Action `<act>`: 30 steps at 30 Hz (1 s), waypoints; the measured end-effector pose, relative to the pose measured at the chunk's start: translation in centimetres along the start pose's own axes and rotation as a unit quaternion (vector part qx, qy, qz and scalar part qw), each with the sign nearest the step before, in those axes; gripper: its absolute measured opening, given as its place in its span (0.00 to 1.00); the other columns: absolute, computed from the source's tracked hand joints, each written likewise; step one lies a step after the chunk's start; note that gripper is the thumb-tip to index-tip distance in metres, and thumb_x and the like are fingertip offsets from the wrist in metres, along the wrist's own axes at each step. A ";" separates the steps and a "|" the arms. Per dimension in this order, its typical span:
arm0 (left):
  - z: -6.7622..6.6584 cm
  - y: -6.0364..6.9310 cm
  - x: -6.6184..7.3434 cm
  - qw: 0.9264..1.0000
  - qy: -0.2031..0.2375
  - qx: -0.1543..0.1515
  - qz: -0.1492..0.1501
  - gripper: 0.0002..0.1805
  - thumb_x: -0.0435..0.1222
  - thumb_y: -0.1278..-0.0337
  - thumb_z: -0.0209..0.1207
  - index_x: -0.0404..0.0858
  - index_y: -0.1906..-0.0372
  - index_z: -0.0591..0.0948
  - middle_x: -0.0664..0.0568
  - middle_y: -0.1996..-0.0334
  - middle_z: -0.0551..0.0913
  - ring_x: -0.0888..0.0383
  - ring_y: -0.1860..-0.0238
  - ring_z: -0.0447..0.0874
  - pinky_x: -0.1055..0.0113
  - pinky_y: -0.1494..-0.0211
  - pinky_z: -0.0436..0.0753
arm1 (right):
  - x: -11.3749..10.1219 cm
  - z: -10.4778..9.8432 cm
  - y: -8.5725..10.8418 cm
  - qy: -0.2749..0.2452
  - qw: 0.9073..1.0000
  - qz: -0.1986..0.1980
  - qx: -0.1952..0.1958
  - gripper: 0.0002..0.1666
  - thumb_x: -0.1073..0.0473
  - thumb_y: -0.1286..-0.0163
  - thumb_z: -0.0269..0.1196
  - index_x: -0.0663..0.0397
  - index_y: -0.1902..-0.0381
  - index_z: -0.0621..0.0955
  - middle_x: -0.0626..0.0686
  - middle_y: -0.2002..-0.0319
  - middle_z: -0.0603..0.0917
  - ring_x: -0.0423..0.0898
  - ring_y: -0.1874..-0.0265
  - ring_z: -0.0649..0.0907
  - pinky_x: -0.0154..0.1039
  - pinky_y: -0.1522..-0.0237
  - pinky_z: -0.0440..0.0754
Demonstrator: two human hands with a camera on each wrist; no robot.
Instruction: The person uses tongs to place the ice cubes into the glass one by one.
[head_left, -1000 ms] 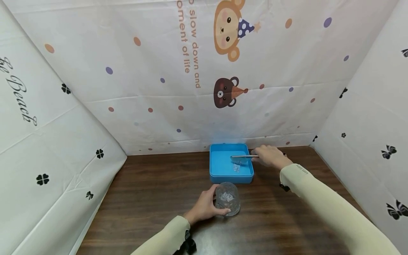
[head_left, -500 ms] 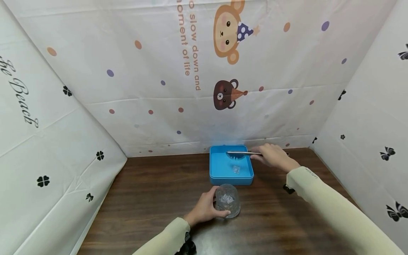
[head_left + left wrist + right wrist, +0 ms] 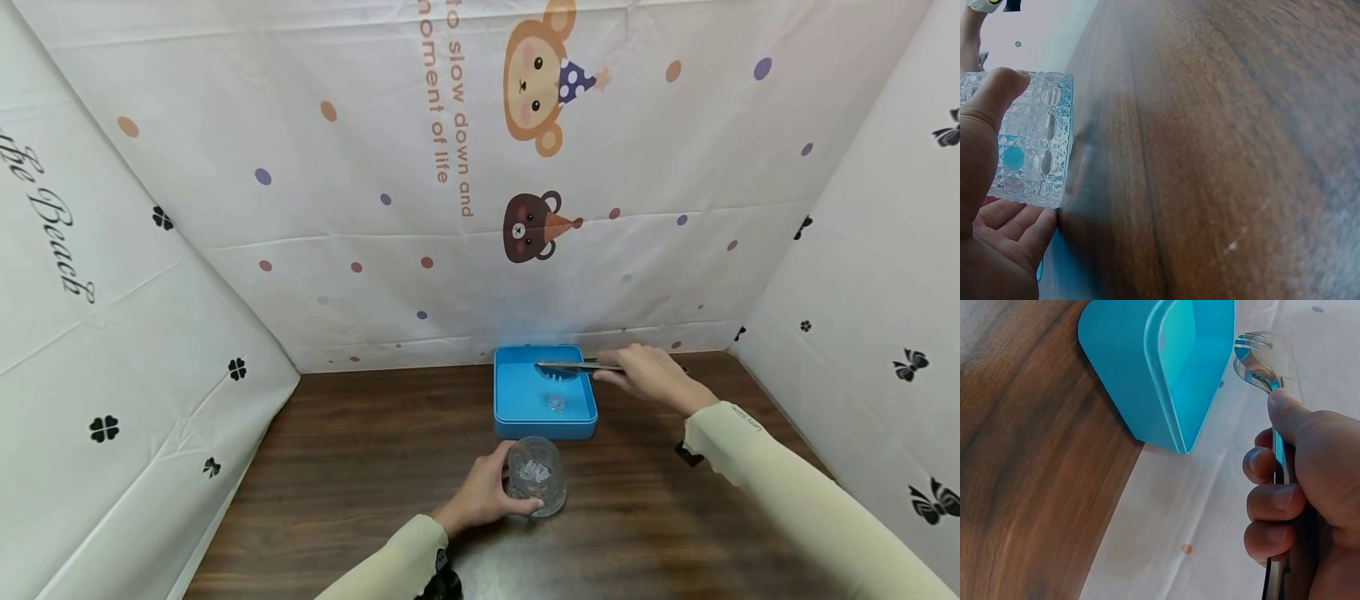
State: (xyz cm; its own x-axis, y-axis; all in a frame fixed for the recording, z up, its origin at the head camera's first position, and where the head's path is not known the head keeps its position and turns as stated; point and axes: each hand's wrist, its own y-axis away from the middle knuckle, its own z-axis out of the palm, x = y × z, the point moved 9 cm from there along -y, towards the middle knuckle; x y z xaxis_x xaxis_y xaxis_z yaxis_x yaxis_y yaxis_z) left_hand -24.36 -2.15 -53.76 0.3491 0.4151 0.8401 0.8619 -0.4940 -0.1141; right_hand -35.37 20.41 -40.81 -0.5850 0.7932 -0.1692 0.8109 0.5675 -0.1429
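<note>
the left hand (image 3: 483, 490) grips the clear glass (image 3: 542, 479), just in front of the blue tray (image 3: 545, 430); the right hand (image 3: 651, 375) holds the metal tongs (image 3: 570, 366) over it. better that the tongs descend gently, around the clear piece (image 3: 556, 403) inside.

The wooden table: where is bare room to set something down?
Free: the widest patch lies between the left cloth wall and the left hand; another, between the glass and the right sleeve. Crowded: between glass and blue box, and at the box's right side, where the right hand holds metal tongs.
</note>
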 end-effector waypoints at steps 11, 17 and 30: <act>0.1 0.0 0.0 1.000 0.009 -0.004 0.002 0.43 0.53 0.49 0.76 0.43 0.31 0.70 0.52 0.42 0.81 0.61 0.44 0.83 0.66 0.42 0.82 | -1.0 -0.6 0.7 -0.004 1.000 -0.010 0.011 0.10 0.50 0.24 0.64 0.51 0.60 0.84 0.42 0.81 0.77 0.37 0.84 0.74 0.37 0.79 0.74; 0.0 -0.1 0.0 1.000 0.011 -0.005 0.001 0.43 0.53 0.49 0.76 0.43 0.31 0.70 0.51 0.42 0.81 0.61 0.45 0.83 0.65 0.41 0.82 | -3.0 -1.8 2.1 -0.018 0.998 -0.040 0.033 0.14 0.50 0.25 0.65 0.41 0.71 0.75 0.39 0.85 0.64 0.34 0.86 0.65 0.33 0.80 0.63; -0.1 0.0 0.2 1.000 0.009 -0.001 0.000 0.44 0.53 0.49 0.76 0.43 0.31 0.70 0.51 0.42 0.81 0.62 0.45 0.83 0.66 0.42 0.82 | -6.8 -1.9 5.7 -0.032 0.996 -0.078 0.025 0.11 0.46 0.26 0.65 0.33 0.70 0.77 0.32 0.83 0.69 0.29 0.84 0.64 0.30 0.81 0.63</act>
State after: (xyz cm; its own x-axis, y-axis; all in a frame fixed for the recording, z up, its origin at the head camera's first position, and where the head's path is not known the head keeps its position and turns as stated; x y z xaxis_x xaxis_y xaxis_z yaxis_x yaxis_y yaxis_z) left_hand -24.29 -2.12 -53.55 0.3433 0.4012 0.8492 0.8609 -0.4960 -0.1137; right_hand -26.75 18.68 -38.61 -0.7053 0.6792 -0.2029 0.7087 0.6699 -0.2211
